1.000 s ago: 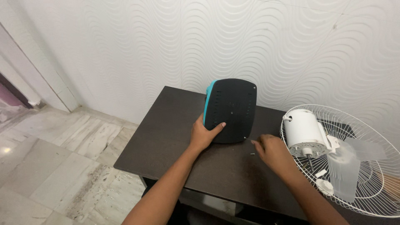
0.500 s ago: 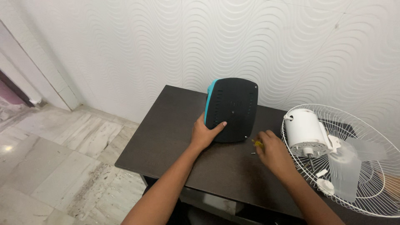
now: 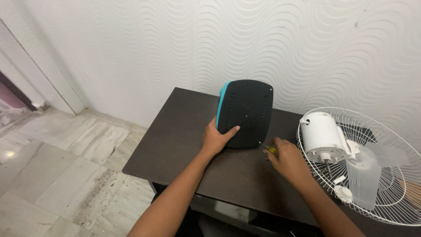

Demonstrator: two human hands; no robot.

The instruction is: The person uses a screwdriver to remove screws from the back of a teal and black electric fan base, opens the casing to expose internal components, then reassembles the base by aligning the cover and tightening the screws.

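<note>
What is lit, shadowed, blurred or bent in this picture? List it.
Head view: soft, even light; faint sheen on the dark table; sharp around the left hand on the black fan base; the right hand slightly soft; the fan guard stretched toward the frame edge.

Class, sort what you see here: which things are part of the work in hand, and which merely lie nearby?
In hand:
- black fan base, propped upright by the left hand
- yellow-handled screwdriver, in the right hand

Lying about:
- white wire guard
- white motor
- clear blade
</note>
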